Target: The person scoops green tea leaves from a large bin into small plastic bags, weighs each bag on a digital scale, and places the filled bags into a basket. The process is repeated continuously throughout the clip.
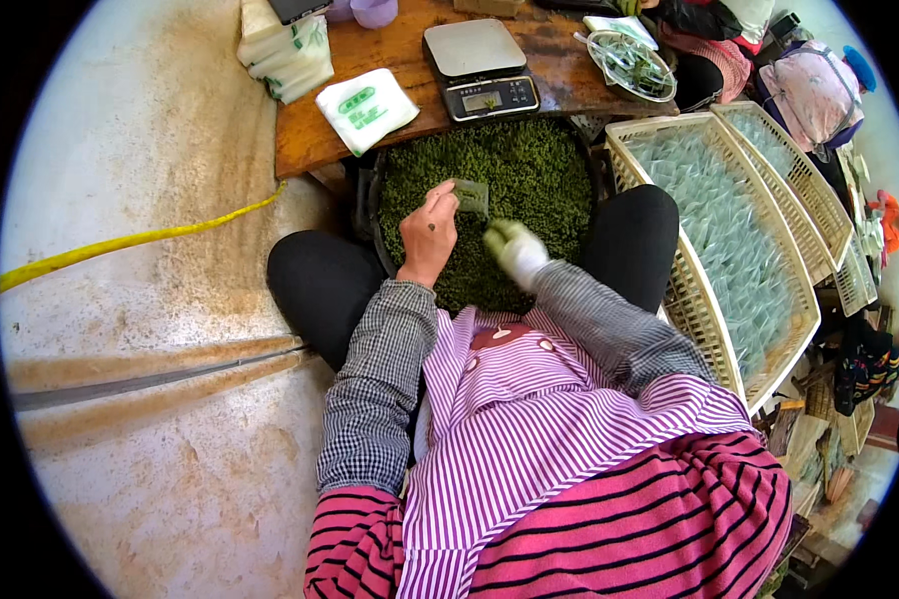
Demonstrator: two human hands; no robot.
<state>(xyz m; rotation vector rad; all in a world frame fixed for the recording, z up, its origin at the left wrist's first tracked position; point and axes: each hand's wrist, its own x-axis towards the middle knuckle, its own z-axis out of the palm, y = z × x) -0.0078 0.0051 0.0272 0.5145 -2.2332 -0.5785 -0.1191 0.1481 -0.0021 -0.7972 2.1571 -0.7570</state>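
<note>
My bare left hand (pixel 430 237) pinches a small clear plastic bag (pixel 473 196) at its edge, above a wide dark tub (pixel 371 205) between my knees. Loose dark-green leaf bits (pixel 484 150), like dried tea, fill that tub. My right hand (pixel 516 255) wears a white glove with green-stained fingers and sits low over the leaf bits, just right of and below the bag. Motion smears its fingers, so what they hold, if anything, is hidden.
Ahead, a wooden table (pixel 390 50) bears a digital scale (pixel 479 70), a stack of white printed bags (pixel 367 110) and a round tray (pixel 631 66) of small packets. Cream plastic crates (pixel 669 290) of filled clear packets stand at right. A yellow hose (pixel 150 235) crosses the floor at left.
</note>
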